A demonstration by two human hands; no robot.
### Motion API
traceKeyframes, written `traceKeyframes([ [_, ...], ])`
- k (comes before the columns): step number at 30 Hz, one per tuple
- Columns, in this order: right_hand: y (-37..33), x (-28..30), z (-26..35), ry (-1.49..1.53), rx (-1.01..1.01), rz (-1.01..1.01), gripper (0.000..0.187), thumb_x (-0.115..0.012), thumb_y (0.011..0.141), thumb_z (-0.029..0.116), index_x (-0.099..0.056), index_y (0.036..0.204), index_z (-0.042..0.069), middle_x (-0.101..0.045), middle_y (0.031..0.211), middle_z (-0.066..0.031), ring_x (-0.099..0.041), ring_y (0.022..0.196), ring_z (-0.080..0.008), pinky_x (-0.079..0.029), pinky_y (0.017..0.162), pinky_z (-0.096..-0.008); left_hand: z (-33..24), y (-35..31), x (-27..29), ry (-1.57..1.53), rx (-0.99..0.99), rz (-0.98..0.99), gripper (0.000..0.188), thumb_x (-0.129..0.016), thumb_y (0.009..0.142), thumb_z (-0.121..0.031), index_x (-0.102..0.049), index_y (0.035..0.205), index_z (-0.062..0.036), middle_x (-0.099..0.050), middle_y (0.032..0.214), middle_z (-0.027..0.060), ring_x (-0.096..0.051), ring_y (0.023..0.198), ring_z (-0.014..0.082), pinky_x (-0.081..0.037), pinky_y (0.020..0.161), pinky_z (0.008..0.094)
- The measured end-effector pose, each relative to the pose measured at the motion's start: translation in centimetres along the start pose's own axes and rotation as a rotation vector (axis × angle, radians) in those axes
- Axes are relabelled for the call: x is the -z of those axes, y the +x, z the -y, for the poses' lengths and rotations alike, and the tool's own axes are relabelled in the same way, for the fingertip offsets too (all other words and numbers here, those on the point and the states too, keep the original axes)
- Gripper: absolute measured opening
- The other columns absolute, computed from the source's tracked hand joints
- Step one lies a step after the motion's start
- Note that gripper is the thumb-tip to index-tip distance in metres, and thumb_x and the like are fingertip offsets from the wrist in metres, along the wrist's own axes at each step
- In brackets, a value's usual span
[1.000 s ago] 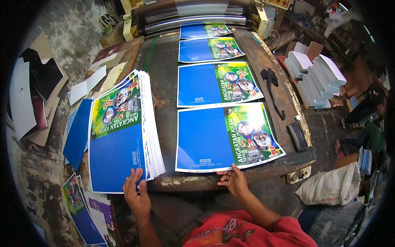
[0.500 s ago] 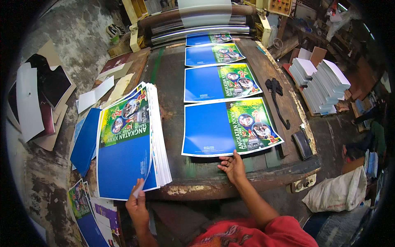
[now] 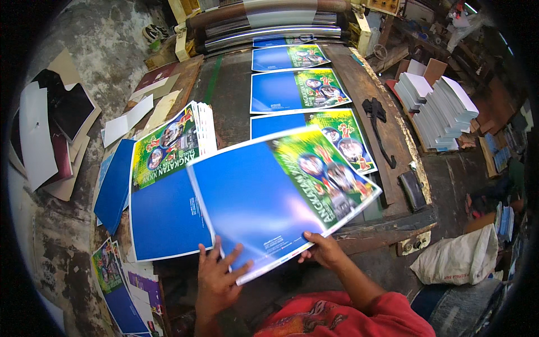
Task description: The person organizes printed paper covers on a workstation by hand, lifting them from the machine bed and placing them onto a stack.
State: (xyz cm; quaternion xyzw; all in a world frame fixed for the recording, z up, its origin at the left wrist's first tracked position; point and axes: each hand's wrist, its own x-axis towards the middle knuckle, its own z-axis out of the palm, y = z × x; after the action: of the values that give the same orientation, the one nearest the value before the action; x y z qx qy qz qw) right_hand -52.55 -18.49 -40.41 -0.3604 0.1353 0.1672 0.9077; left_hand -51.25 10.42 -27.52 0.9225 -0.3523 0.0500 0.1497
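A blue and green printed sheet (image 3: 247, 196) is held up at a slant over the near edge of the table, in front of my body. My right hand (image 3: 325, 251) pinches its near edge, thumb on top. My left hand (image 3: 216, 283) has its fingers spread at the sheet's lower left corner, seemingly touching it. To the left lies a thick stack of the same printed sheets (image 3: 168, 222), partly overlapped by the held one. Beyond, a row of matching sheets (image 3: 275, 92) runs up to the rollers, the nearest partly covered by the held sheet.
Metal rollers (image 3: 269, 40) with a pale film (image 3: 281, 18) cross the table's far end. A black strap (image 3: 375, 126) and a dark pouch (image 3: 412, 190) lie along the right side. White stacks (image 3: 443, 112) stand further right, above a white sack (image 3: 457, 255). Blue sheets (image 3: 115, 188) lie left.
My right hand has lifted a sheet and brought it nearer, tilted. My left hand has left the stack's corner and moved right to this sheet. The row has shifted toward the rollers.
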Motion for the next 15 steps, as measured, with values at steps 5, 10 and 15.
traceKeyframes([
  [5, -3.6, 2.2, -5.0, 0.151, -0.141, -0.218, 0.031, -0.057, 0.096, 0.029, -0.052, 0.11, 0.002, -0.058, 0.076, -0.0077, -0.059, 0.063, -0.0173, -0.058, 0.062, -0.0413, 2.2, 0.0, -0.5, 0.028, 0.396, -0.19, 0.062, -0.07, 0.083, -0.027, -0.049, 0.136, -0.0039, -0.048, 0.142, 0.0174, -0.03, 0.141, 0.037, -0.018, 0.115, 0.0537],
  [10, -6.3, 3.2, -8.7, 0.053, -0.136, -0.256, 0.039, -0.051, 0.099, 0.035, -0.048, 0.117, 0.0, -0.064, 0.088, -0.0164, -0.063, 0.069, -0.0212, -0.059, 0.066, -0.0433, 3.8, -0.6, -2.3, 0.087, 0.37, -0.37, 0.034, -0.065, 0.088, -0.017, -0.064, 0.119, -0.0037, -0.063, 0.123, 0.0152, -0.053, 0.124, 0.0329, -0.035, 0.104, 0.0472],
  [15, -4.9, 3.2, -7.3, -0.006, -0.088, -0.225, 0.05, -0.04, 0.101, 0.046, -0.054, 0.114, 0.0, -0.067, 0.092, -0.0196, -0.063, 0.071, -0.019, -0.057, 0.071, -0.0423, 4.0, -1.2, -3.2, 0.053, 0.36, -0.526, 0.025, -0.069, 0.084, -0.012, -0.07, 0.107, -0.0039, -0.069, 0.111, 0.0138, -0.062, 0.109, 0.0312, -0.041, 0.093, 0.0429],
])
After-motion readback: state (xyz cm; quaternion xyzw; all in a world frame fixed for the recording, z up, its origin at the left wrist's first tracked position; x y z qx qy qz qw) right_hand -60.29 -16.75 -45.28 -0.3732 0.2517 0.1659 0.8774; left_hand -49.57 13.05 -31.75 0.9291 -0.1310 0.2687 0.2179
